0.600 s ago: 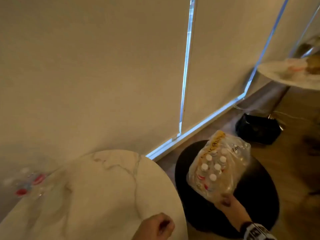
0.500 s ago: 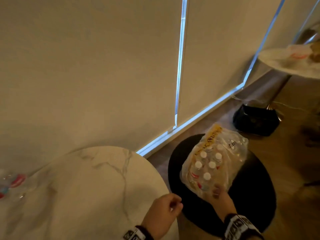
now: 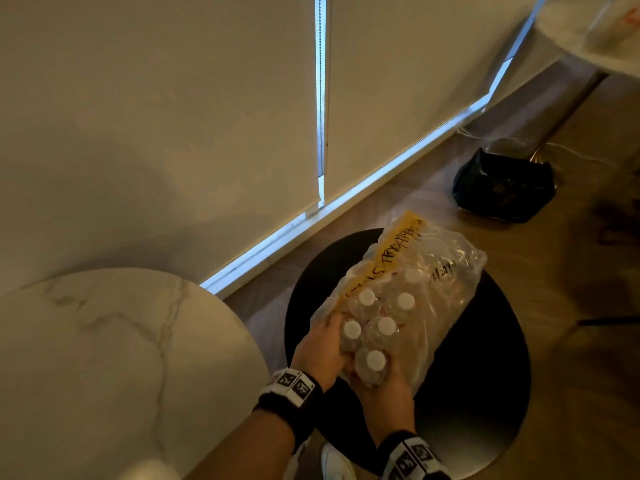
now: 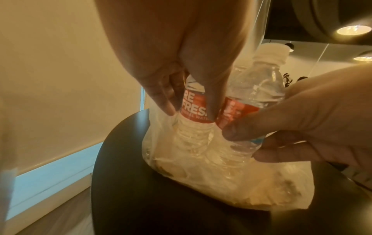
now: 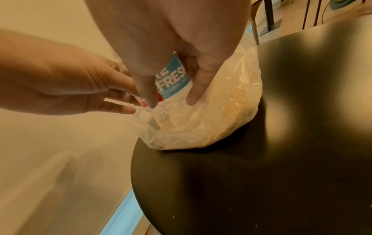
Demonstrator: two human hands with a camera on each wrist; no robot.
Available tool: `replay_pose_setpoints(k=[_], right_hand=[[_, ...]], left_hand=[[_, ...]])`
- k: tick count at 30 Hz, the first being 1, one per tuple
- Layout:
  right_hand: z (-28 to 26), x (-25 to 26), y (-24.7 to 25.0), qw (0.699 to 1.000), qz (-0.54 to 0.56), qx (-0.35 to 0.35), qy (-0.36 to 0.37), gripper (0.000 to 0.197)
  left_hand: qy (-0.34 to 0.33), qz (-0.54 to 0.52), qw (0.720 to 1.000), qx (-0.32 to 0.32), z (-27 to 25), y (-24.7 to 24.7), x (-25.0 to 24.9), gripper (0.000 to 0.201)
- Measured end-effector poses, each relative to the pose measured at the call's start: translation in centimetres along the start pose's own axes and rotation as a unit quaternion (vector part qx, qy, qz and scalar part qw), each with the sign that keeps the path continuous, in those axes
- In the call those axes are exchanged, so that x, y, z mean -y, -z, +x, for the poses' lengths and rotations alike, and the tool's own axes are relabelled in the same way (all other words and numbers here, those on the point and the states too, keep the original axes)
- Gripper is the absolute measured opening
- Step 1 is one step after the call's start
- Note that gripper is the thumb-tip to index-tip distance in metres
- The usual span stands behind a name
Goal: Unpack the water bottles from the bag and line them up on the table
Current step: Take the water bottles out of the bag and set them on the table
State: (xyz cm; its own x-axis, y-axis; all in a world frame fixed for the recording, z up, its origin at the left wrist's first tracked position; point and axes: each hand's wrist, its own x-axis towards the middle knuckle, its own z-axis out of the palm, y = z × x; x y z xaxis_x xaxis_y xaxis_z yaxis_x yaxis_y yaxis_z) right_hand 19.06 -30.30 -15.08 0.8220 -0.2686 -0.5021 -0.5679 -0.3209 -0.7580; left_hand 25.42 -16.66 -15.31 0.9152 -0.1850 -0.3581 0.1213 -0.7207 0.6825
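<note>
A clear plastic bag point(image 3: 446, 289) with a yellow strip lies on a round black stool point(image 3: 485, 393) and holds several white-capped water bottles. My left hand point(image 3: 325, 344) grips a red-labelled bottle point(image 4: 194, 108) at the bag's near end, fingers and thumb curled round its label. Right beside it, my right hand point(image 3: 384, 382) grips a second bottle point(image 5: 173, 79), whose label shows blue in the right wrist view. Both bottles stand upright with their bases still inside the bag point(image 4: 201, 167). The round marble table point(image 3: 104, 358) stands to the left.
Pale roller blinds point(image 3: 173, 116) hang behind the table and stool, with a bright gap along the floor. A black bag point(image 3: 502, 192) lies on the wooden floor at the back right. The rim of another pale table point(image 3: 571, 39) shows at the top right.
My left hand has moved from the marble table's edge across to the bag and taken hold of a bottle. My right hand has stayed at the bag's near end. The view has swung right.
</note>
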Motion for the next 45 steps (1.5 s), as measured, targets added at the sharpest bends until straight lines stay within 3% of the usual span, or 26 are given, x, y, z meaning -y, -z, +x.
replay_pose_setpoints(k=[3,5,8,11,15,19,22,26,30,33,35,37,39,42,45], right_hand=[[-1.2,1.2,1.4,0.999,-0.048,0.008,-0.001,0.068],[-2.6,2.2,2.4,0.997,-0.071,0.01,0.039,0.063],[-6.3,4.6,3.2,0.986,-0.1,0.009,0.133,0.055],[-10.9,7.1,2.0,0.968,-0.129,0.053,0.209,0.053],[-16.9,8.5,-3.4,0.947,-0.134,0.174,0.233,0.05],[-21.6,8.3,-12.0,0.919,-0.152,0.257,0.258,0.047],[-24.5,7.8,-18.5,0.898,-0.172,0.313,0.257,0.05],[-27.7,7.2,-24.7,0.881,-0.194,0.35,0.253,0.052],[-29.3,6.4,-27.6,0.879,-0.199,0.345,0.261,0.055],[-29.4,6.1,-28.1,0.883,-0.208,0.336,0.255,0.06],[-29.0,5.8,-27.6,0.873,-0.237,0.345,0.252,0.071],[-28.3,5.4,-26.2,0.858,-0.282,0.36,0.235,0.078],[-27.0,4.7,-23.8,0.856,-0.305,0.36,0.21,0.066],[-24.0,3.7,-18.6,0.889,-0.288,0.296,0.199,0.037],[-19.9,3.3,-12.4,0.931,-0.257,0.206,0.159,0.026]], left_hand=[[0.003,-0.01,1.0,-0.003,-1.7,0.9,-0.4,0.079],[-0.011,-0.053,0.998,-0.013,-4.0,2.1,-0.8,0.079],[-0.028,-0.139,0.989,-0.044,-9.1,4.8,-0.9,0.064],[-0.025,-0.205,0.973,-0.099,-15.0,7.4,0.4,0.06],[0.021,-0.231,0.955,-0.184,-23.4,10.8,4.8,0.079],[0.099,-0.209,0.938,-0.26,-31.7,13.6,11.3,0.059],[0.166,-0.2,0.921,-0.291,-37.0,14.7,16.1,0.057],[0.219,-0.206,0.898,-0.323,-41.4,14.8,20.9,0.055],[0.239,-0.243,0.872,-0.351,-43.1,14.5,22.9,0.049],[0.252,-0.242,0.872,-0.342,-43.3,14.5,23.4,0.052],[0.303,-0.19,0.882,-0.306,-43.4,14.1,23.7,0.062],[0.374,-0.108,0.899,-0.201,-44.2,13.6,23.4,0.067],[0.41,-0.042,0.905,-0.108,-45.0,12.8,22.4,0.054],[0.37,-0.022,0.924,-0.097,-44.5,10.9,19.4,0.033],[0.3,-0.043,0.949,-0.082,-40.5,9.2,15.5,0.024]])
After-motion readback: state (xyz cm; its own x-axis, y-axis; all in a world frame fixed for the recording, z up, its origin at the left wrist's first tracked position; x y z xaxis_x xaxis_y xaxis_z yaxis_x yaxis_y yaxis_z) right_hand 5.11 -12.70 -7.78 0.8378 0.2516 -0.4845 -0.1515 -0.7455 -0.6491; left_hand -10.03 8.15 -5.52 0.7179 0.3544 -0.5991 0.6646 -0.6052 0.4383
